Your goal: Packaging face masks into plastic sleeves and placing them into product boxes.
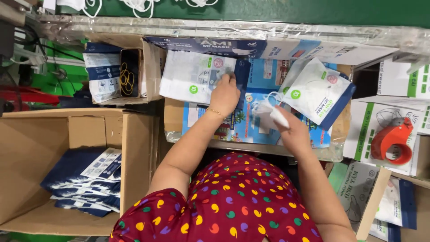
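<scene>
Left hand (224, 95) fingers pinched on edge of white-and-blue pouch stack (192, 76), lying at counter (251, 148) far-left part. Right hand (293, 131) clamped on folded white masks (268, 112) near counter middle. Another pouch (318, 94) lies tilted toward right edge. Orange tape dispenser (394, 141) well apart, on boxes right.

One camera sits on the person's head and looks almost straight down — close to the arms, the work table (251, 145) ahead, and a cardboard box (134, 148) at the left.
</scene>
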